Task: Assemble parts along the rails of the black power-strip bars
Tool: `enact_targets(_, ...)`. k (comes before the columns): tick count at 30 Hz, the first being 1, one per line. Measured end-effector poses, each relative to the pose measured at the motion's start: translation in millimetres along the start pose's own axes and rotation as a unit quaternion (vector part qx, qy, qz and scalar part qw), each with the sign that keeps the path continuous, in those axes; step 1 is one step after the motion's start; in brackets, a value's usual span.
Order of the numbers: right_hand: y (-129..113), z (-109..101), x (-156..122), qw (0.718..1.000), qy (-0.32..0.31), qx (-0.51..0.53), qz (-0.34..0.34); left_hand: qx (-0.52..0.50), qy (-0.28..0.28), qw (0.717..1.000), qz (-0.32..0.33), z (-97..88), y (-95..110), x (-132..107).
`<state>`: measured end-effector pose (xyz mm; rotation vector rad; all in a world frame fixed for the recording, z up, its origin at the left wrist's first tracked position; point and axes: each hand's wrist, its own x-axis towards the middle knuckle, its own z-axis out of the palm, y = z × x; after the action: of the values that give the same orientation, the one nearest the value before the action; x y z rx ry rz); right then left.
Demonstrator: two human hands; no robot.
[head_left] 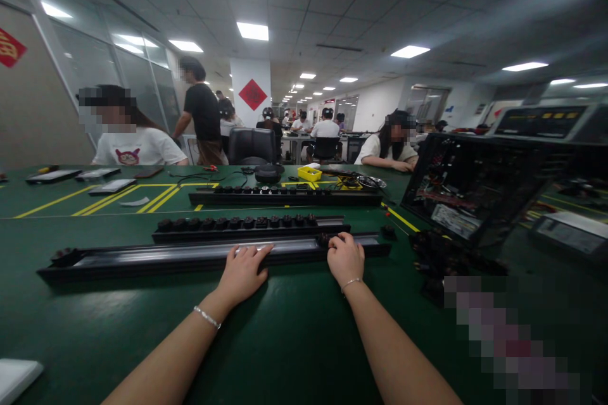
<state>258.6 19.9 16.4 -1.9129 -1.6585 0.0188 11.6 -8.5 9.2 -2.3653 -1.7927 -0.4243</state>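
A long black rail [142,259] with a silver channel lies across the green table in front of me. My left hand [244,272] rests on its near edge, fingers stretched flat over the channel. My right hand [346,257] is curled, its fingertips pressed on a black socket module [325,240] seated in the rail near its right end. Another module [64,255] sits at the rail's far left end.
Two more black rails [251,226] [285,195] filled with several modules lie behind. An open black computer case [475,186] stands at right, loose black parts [432,253] beside it. A yellow bin [310,173] sits at the back; people sit across the table.
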Motion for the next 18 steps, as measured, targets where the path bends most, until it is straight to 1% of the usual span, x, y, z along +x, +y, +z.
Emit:
enact_targets(14,4.3,-1.6,3.5,1.0,0.006,-0.021,0.011,0.004,-0.005,1.0,-0.004,-1.0,0.9,0.0)
enact_targets(18,7.1,-2.0,4.7,1.0,0.008,-0.014,0.015,0.003,-0.002,1.0,-0.003,0.0,0.5,-0.2)
